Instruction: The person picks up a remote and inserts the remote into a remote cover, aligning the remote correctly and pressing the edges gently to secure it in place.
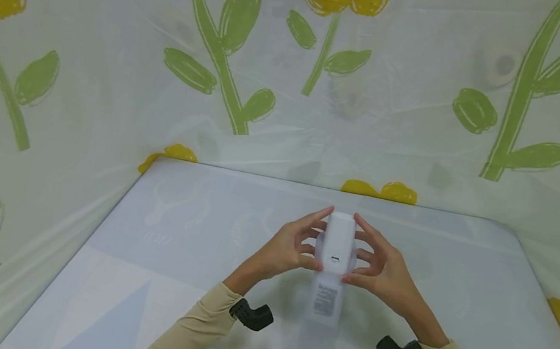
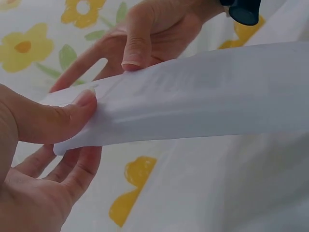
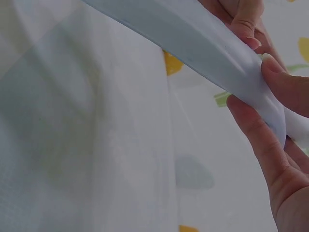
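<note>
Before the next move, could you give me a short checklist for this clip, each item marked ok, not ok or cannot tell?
1. Left hand gripping the white device: ok, thumb and fingers on it.
2. Right hand gripping the opposite side: ok.
3. Small port in sight: ok, uncovered in the head view, with no plug in it.
4. Printed text legible: not ok, too small and blurred.
5. White device's near end clear of the tabletop: cannot tell.

Label print (image 1: 325, 300) on white object (image 1: 339, 236): illegible.
</note>
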### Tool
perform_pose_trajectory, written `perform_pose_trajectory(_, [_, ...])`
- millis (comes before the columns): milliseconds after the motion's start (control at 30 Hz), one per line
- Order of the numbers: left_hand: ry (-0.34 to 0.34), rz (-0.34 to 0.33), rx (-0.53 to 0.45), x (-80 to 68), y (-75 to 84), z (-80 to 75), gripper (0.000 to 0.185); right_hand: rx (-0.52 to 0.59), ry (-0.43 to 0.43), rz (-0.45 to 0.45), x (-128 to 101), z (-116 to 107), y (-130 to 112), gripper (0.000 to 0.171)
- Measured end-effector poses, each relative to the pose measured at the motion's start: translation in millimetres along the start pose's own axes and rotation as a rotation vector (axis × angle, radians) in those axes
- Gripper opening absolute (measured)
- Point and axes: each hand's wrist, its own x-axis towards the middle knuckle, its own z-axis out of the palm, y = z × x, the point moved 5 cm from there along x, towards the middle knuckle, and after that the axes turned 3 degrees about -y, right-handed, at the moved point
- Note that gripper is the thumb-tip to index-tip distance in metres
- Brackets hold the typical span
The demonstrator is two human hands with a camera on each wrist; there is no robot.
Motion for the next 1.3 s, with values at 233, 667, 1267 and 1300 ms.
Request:
perform_pose_trajectory(233, [0.028, 0.018, -0.004, 1.3, 1.2, 1.8, 0.092, -0.014, 0.011, 0.0, -1.8, -1.7, -4.0, 0.101])
perform_pose_trajectory(667, [0.077, 0.005, -0.012, 2.2, 1.9, 4.6, 0.087, -0.012, 0.032, 0.006, -4.1, -4.7, -4.4, 0.098])
perform_pose_trajectory(1267, [0.116, 0.005, -0.029, 4.7, -2.3, 3.7, 0.083, -0.042, 0.075, 0.035, -4.0, -6.8, -2.3, 0.094])
perform_pose_trajectory(1300, [0.116, 0.006, -0.031, 5.1, -2.8, 3.8, 0.083, -0.041, 0.077, 0.037, -4.2, -7.1, -2.5, 0.094])
